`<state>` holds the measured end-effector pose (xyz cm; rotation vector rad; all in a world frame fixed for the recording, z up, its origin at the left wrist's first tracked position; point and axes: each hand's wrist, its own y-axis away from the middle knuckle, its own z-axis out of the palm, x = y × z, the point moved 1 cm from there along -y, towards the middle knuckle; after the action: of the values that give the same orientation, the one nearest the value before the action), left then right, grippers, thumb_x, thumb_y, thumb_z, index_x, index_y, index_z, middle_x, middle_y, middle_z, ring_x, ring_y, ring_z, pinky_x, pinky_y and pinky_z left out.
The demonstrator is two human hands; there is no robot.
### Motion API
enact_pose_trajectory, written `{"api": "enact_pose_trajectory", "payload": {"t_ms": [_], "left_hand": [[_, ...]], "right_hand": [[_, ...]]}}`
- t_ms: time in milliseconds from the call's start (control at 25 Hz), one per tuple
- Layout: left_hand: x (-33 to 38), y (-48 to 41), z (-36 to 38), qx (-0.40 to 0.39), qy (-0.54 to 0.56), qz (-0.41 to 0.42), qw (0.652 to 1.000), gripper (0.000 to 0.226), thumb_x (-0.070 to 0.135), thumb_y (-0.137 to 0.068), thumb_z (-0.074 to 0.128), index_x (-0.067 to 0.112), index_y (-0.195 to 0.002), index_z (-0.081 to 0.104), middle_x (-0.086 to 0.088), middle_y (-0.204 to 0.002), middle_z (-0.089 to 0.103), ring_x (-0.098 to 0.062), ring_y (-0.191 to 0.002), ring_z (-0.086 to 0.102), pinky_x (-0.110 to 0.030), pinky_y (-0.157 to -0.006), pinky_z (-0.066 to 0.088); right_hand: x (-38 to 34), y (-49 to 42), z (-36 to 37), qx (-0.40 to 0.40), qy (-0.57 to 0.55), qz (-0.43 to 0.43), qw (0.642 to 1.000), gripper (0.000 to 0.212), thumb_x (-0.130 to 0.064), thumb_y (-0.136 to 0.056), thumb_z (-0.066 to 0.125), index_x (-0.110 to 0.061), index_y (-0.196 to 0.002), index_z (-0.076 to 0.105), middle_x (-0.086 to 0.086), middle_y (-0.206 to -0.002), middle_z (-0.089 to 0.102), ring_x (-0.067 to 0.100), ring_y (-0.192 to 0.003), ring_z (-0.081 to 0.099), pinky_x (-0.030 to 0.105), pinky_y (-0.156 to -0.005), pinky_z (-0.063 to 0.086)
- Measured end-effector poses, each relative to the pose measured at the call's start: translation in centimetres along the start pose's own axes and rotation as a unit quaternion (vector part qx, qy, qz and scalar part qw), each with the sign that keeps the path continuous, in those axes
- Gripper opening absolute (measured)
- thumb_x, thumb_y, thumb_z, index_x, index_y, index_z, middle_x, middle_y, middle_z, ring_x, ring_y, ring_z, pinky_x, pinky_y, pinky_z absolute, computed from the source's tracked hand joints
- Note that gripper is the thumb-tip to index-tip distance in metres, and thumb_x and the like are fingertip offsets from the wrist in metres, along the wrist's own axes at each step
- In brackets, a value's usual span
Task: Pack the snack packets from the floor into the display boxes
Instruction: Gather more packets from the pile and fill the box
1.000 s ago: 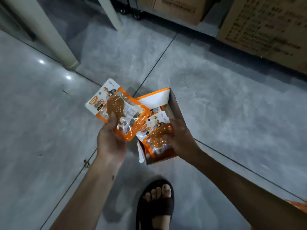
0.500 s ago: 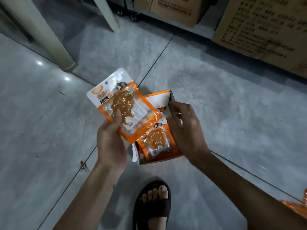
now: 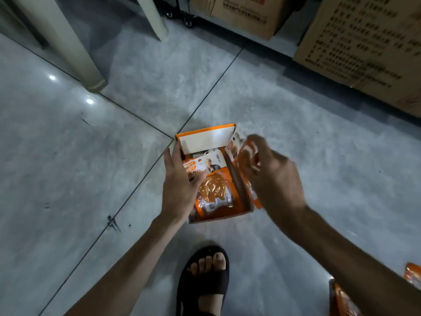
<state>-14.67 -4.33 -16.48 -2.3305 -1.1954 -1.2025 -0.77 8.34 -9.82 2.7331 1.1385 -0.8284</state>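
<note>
An open orange display box [image 3: 206, 139] stands on the grey floor in front of me, with orange-and-white snack packets [image 3: 214, 190] lying inside it. My left hand [image 3: 180, 190] clasps the box's left wall, fingers outside and thumb across the top packet. My right hand [image 3: 273, 179], blurred by motion, is shut on another snack packet [image 3: 237, 147] held just over the box's right wall. Part of that packet is hidden behind my fingers.
More orange packets [image 3: 341, 302] lie on the floor at the bottom right edge. My foot in a black sandal [image 3: 202, 283] is just below the box. Cardboard cartons [image 3: 364, 42] line the back right. Pale table legs [image 3: 68, 46] stand at the back left.
The packets my left hand held now lie in the box, and that hand has dropped onto the box's left side. My right hand left the box and now holds a packet.
</note>
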Motion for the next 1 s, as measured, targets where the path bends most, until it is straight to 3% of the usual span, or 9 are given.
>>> {"api": "enact_pose_trajectory", "payload": {"t_ms": [80,120,240,360,400,520,600,880,1000], "left_hand": [[-0.4,0.0,0.7,0.008,0.091,-0.008,0.996,0.078,0.035,-0.086,0.076,0.027,-0.15,0.031,0.005,-0.141,0.049,0.012,-0.117,0.054,-0.015,-0.087,0.055],[-0.4,0.0,0.8,0.012,0.123,-0.023,0.992,0.078,0.036,-0.086,0.077,0.03,-0.149,0.032,0.01,-0.137,0.055,0.006,-0.114,0.06,-0.02,-0.088,0.057],[-0.5,0.2,1.2,0.024,0.147,-0.047,0.988,0.078,0.036,-0.083,0.078,0.037,-0.146,0.033,0.018,-0.129,0.062,0.002,-0.109,0.065,-0.015,-0.085,0.054],[-0.6,0.3,1.2,0.026,0.142,-0.049,0.988,0.08,0.04,-0.082,0.077,0.043,-0.146,0.03,0.017,-0.131,0.061,-0.001,-0.111,0.065,-0.025,-0.089,0.056],[-0.6,0.3,1.2,0.026,0.137,-0.05,0.989,0.08,0.041,-0.082,0.077,0.042,-0.146,0.029,0.017,-0.132,0.061,-0.002,-0.111,0.065,-0.028,-0.09,0.056],[-1.0,0.4,1.5,0.032,0.126,-0.059,0.99,0.082,0.039,-0.083,0.077,0.034,-0.15,0.028,0.013,-0.138,0.058,-0.006,-0.117,0.063,-0.037,-0.094,0.056],[-1.1,0.3,1.6,0.032,0.128,-0.06,0.989,0.083,0.041,-0.084,0.076,0.033,-0.151,0.027,0.014,-0.141,0.057,-0.007,-0.12,0.061,-0.04,-0.095,0.056],[-1.4,0.1,1.7,0.029,0.106,-0.044,0.993,0.083,0.055,-0.084,0.071,0.036,-0.15,0.025,0.015,-0.139,0.055,-0.007,-0.119,0.063,-0.045,-0.088,0.059],[-1.3,0.0,1.5,0.027,0.104,-0.041,0.993,0.086,0.057,-0.082,0.072,0.037,-0.15,0.023,0.013,-0.141,0.053,-0.006,-0.117,0.063,-0.044,-0.086,0.06]], "right_hand": [[-1.3,0.6,2.2,-0.001,0.1,-0.037,0.994,0.042,-0.017,-0.082,0.075,-0.012,-0.12,0.058,0.007,-0.095,0.066,0.028,-0.057,0.068,0.028,-0.043,0.043],[-2.2,0.5,3.3,-0.029,0.122,-0.032,0.992,0.046,-0.012,-0.081,0.073,-0.012,-0.124,0.056,0.009,-0.106,0.063,0.028,-0.066,0.07,0.031,-0.045,0.046],[-4.5,0.8,5.9,-0.096,0.118,0.002,0.988,0.064,-0.008,-0.082,0.07,-0.009,-0.139,0.042,0.016,-0.131,0.05,0.03,-0.104,0.066,0.035,-0.07,0.058],[-5.2,0.7,7.1,-0.072,0.128,0.02,0.989,0.067,-0.011,-0.076,0.077,-0.007,-0.136,0.047,0.019,-0.123,0.056,0.031,-0.095,0.07,0.035,-0.061,0.059],[-4.9,0.7,7.5,-0.084,0.142,0.023,0.986,0.069,-0.013,-0.078,0.075,-0.007,-0.139,0.043,0.018,-0.126,0.055,0.031,-0.1,0.068,0.037,-0.064,0.059],[-3.1,1.0,8.8,-0.15,0.124,0.04,0.98,0.085,-0.027,-0.083,0.072,-0.012,-0.151,0.022,0.014,-0.141,0.042,0.028,-0.124,0.051,0.039,-0.093,0.051],[-2.4,1.4,9.1,-0.139,0.083,0.059,0.985,0.089,-0.032,-0.082,0.073,-0.015,-0.151,0.021,0.012,-0.14,0.042,0.027,-0.126,0.048,0.039,-0.099,0.047],[-0.6,2.7,7.6,-0.127,0.058,0.054,0.989,0.092,-0.026,-0.084,0.073,-0.019,-0.153,0.012,0.007,-0.147,0.039,0.022,-0.126,0.051,0.036,-0.09,0.053],[-0.2,3.0,6.9,-0.093,0.095,0.047,0.99,0.09,-0.023,-0.076,0.077,-0.017,-0.15,0.025,0.011,-0.135,0.046,0.023,-0.114,0.053,0.037,-0.088,0.052]]}}
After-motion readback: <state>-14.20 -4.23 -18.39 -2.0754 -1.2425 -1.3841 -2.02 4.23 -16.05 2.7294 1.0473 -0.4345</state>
